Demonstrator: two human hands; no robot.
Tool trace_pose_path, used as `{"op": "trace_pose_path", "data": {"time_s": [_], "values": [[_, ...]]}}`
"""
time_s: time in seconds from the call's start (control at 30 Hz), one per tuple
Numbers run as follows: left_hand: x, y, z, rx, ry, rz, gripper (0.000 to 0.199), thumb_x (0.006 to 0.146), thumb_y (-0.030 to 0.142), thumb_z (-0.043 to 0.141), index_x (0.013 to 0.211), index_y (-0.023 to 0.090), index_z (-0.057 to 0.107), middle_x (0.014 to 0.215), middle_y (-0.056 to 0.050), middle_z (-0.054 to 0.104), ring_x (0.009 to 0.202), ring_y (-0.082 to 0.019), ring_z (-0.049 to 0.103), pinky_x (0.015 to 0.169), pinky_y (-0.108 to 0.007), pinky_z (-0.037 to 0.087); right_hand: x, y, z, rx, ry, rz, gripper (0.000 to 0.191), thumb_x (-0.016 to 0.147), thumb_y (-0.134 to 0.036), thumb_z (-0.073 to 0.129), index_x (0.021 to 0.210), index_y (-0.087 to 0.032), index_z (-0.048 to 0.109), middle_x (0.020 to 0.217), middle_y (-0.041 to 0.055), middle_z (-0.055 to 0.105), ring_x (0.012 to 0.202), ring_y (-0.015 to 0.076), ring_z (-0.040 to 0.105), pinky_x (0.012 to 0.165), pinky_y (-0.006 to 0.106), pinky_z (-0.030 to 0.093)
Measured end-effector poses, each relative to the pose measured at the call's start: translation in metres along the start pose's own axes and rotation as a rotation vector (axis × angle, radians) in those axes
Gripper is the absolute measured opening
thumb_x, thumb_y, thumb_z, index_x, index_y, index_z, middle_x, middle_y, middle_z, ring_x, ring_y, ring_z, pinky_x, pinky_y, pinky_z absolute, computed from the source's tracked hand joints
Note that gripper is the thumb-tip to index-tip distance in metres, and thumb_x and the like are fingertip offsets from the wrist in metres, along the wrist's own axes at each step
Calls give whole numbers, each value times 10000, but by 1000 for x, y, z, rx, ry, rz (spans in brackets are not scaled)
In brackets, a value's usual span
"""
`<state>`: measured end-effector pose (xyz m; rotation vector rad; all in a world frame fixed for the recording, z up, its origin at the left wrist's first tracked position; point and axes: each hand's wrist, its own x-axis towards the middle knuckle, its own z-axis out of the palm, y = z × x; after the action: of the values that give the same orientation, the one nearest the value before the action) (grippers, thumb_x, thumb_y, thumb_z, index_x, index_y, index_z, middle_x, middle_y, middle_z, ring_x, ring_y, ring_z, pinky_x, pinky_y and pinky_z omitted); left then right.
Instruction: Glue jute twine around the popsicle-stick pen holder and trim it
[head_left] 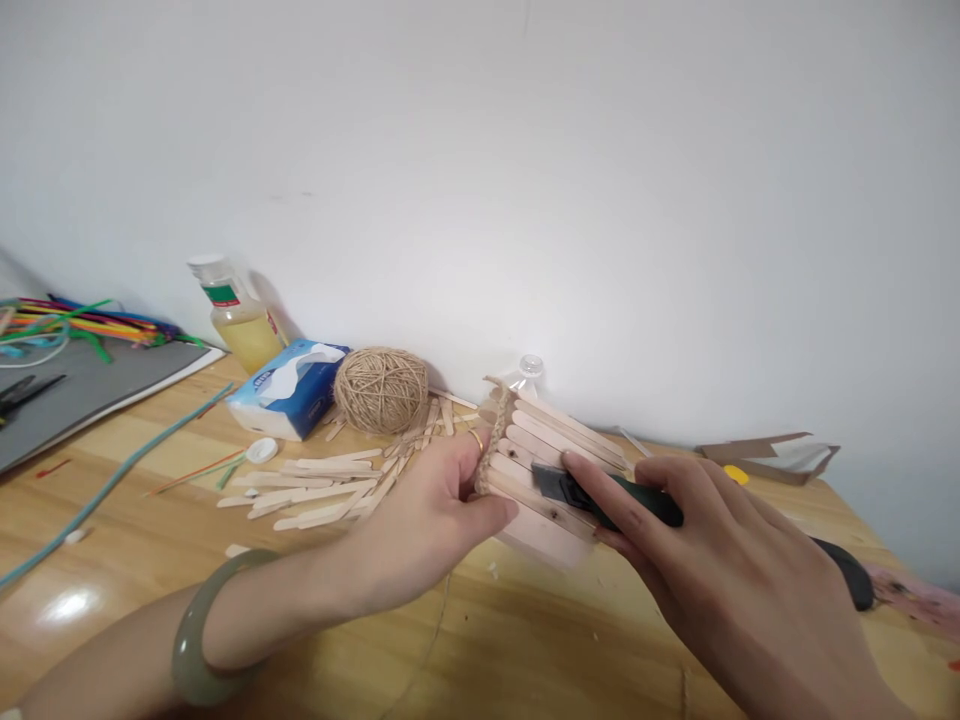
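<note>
My left hand (457, 490) is closed on the left edge of a box-like piece built from popsicle sticks (536, 440), its thumb lying along the near side. A braided twine trim (497, 440) runs along that edge beside my fingers. In my right hand (720, 540) is a dark utility knife (634, 500), with the index finger stretched along its top. The knife's blade is out and lies over the sticks' face; whether it touches them I cannot tell. The near lower side of the stick piece is blurred.
Loose popsicle sticks (322, 490) are strewn left of my hands. Behind them stand a twine ball (382, 390), a tissue pack (289, 390) and a bottle of yellowish liquid (240, 320). A blue cord (120, 470) crosses the table's left; an open cardboard box (772, 457) lies back right.
</note>
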<state>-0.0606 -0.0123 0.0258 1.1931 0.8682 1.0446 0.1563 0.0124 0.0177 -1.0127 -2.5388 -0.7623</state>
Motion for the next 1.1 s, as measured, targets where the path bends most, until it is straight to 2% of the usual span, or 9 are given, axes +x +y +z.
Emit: {"op": "trace_pose_path", "data": {"time_s": [0.17, 0.33, 0.4, 0.5, 0.6, 0.87, 1.1], "values": [[-1, -2, 1, -19, -2, 11, 247, 766, 72, 531, 980, 157, 619, 866, -21, 677, 807, -174, 629, 770, -292, 469, 1, 3, 4, -60, 123, -48, 451, 904, -192, 355, 1341, -285, 414, 839, 76, 557, 706, 212, 534, 533, 279, 343], [-1, -6, 3, -51, -23, 13, 228, 779, 71, 531, 958, 166, 633, 835, -13, 670, 792, -160, 616, 754, -277, 456, 3, 4, 7, -41, 122, -49, 443, 909, -208, 367, 1344, -277, 411, 847, 79, 538, 712, 214, 528, 538, 283, 347], [-1, -7, 3, -70, -14, 13, 238, 777, 69, 539, 971, 174, 630, 839, -10, 668, 788, -154, 609, 734, -264, 449, 3, 5, 7, 45, 105, -49, 431, 918, -240, 369, 1345, -272, 406, 861, 73, 533, 703, 200, 525, 538, 280, 367], [-1, -8, 2, -108, -14, 10, 250, 765, 62, 552, 977, 170, 628, 837, -11, 666, 783, -148, 600, 735, -263, 445, 3, 8, 5, 288, 56, -31, 417, 935, -290, 352, 1350, -262, 383, 906, 60, 528, 675, 153, 521, 533, 252, 415], [0, -9, 2, -144, -21, 4, 241, 754, 54, 559, 959, 157, 635, 823, -13, 667, 773, -146, 601, 759, -276, 450, 3, 11, 1, 470, 27, 9, 417, 946, -291, 324, 1362, -269, 352, 945, 54, 527, 715, 133, 538, 560, 228, 458], [-2, -8, 2, -104, -19, -6, 240, 769, 68, 551, 974, 163, 633, 816, -4, 662, 769, -141, 586, 731, -262, 446, 2, 12, -2, 266, 65, -92, 423, 914, -283, 392, 1337, -263, 406, 953, 78, 542, 704, 174, 543, 548, 292, 449], [-3, -7, 3, -99, -23, -5, 288, 776, 80, 552, 1042, 177, 600, 829, -5, 655, 747, -151, 594, 737, -291, 456, 3, 11, 0, 242, 65, -102, 405, 910, -262, 405, 1313, -253, 442, 925, 82, 553, 695, 179, 544, 532, 290, 437]]}}
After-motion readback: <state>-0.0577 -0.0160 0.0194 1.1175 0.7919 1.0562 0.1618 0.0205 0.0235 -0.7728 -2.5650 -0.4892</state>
